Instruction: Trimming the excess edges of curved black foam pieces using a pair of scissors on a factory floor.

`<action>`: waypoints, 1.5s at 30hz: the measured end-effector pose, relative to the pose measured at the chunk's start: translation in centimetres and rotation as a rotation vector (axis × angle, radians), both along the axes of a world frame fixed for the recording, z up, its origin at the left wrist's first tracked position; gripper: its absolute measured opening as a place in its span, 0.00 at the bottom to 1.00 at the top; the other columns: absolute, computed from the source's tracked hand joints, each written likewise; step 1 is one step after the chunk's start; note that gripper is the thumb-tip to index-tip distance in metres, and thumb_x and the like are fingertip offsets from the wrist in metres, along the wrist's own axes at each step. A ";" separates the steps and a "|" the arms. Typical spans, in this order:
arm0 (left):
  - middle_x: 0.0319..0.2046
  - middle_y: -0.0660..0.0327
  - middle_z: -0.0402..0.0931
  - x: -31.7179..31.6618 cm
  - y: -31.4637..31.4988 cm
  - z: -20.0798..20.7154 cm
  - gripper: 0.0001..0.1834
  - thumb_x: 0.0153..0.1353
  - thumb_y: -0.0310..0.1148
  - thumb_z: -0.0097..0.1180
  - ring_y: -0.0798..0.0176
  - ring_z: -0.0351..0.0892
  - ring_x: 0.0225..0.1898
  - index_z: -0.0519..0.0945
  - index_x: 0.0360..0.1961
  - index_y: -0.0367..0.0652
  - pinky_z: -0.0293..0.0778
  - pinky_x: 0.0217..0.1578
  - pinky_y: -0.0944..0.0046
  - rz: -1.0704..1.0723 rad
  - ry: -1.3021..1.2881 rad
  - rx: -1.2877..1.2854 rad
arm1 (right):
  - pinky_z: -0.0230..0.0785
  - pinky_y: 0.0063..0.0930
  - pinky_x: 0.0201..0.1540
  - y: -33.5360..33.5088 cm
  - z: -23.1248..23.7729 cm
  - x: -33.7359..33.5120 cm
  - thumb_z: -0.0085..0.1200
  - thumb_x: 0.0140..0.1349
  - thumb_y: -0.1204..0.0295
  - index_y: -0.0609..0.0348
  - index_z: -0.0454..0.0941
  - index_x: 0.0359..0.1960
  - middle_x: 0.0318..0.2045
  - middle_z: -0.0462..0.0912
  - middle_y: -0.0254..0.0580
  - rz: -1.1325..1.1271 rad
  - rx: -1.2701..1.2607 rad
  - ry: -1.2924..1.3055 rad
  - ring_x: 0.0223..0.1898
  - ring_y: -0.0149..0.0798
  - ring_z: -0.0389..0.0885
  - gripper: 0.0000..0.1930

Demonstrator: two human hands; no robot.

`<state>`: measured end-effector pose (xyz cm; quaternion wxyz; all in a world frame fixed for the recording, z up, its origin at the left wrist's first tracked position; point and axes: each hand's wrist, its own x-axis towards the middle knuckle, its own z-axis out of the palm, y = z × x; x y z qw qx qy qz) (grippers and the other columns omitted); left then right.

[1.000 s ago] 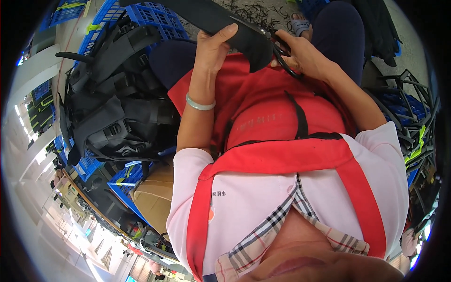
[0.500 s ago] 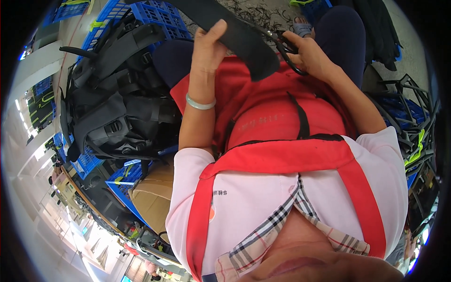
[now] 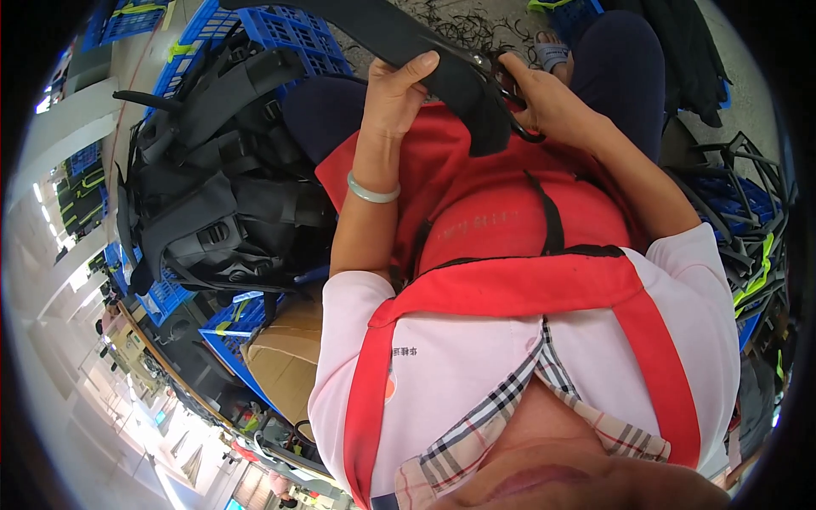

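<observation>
A wide black padded strap (image 3: 463,93) runs from the upper left across my lap, its rounded end hanging over the red apron. My left hand (image 3: 393,95) is closed on the strap's near edge, thumb lying on top. In my right hand (image 3: 551,100) is a pair of scissors (image 3: 525,133) with black loop handles. My fingers are through or around the loops; exactly how is hidden. The scissors' pivot shows just beyond the strap, and their blades are mostly hidden along its far side.
A heap of black straps with buckles (image 3: 217,204) lies at my left, over blue crates (image 3: 293,38). A cardboard box (image 3: 285,348) sits nearer. Black scraps (image 3: 463,25) litter the floor ahead. More black and yellow-green straps (image 3: 752,272) fill a blue crate at my right.
My left hand has shifted right and slightly nearer along the strap. The right hand with the scissors has moved a little left, closer to the strap, whose end has shifted slightly right and nearer.
</observation>
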<state>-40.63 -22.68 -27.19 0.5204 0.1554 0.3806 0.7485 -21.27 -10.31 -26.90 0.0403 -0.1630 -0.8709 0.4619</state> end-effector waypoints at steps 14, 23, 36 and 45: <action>0.35 0.61 0.79 -2.4 0.7 0.6 0.07 0.55 0.22 0.60 0.62 0.80 0.37 0.79 0.36 0.40 0.76 0.43 0.61 0.050 -0.112 0.032 | 0.67 0.41 0.30 -0.4 0.2 -0.3 0.57 0.56 0.71 0.61 0.65 0.47 0.25 0.77 0.56 -0.067 -0.098 -0.025 0.28 0.56 0.78 0.20; 0.33 0.61 0.80 -0.7 0.7 0.5 0.07 0.54 0.20 0.60 0.63 0.81 0.35 0.80 0.34 0.40 0.78 0.39 0.64 0.022 -0.033 0.022 | 0.66 0.48 0.37 -0.2 -0.6 -0.9 0.59 0.54 0.68 0.63 0.62 0.45 0.32 0.78 0.60 -0.062 0.088 0.074 0.38 0.63 0.76 0.22; 0.40 0.60 0.79 -0.9 0.0 -0.2 0.12 0.55 0.23 0.60 0.60 0.79 0.42 0.78 0.41 0.41 0.75 0.49 0.57 -0.041 -0.063 0.029 | 0.67 0.43 0.39 0.5 -1.2 -0.2 0.60 0.55 0.65 0.63 0.58 0.51 0.39 0.77 0.62 0.040 -0.015 0.096 0.41 0.61 0.76 0.28; 0.41 0.59 0.79 -1.0 0.1 -0.8 0.11 0.56 0.23 0.59 0.59 0.79 0.44 0.78 0.42 0.41 0.75 0.48 0.56 -0.050 -0.064 0.056 | 0.68 0.41 0.35 0.2 1.3 -0.6 0.58 0.53 0.72 0.65 0.62 0.49 0.28 0.78 0.59 -0.006 -0.106 -0.166 0.31 0.57 0.77 0.24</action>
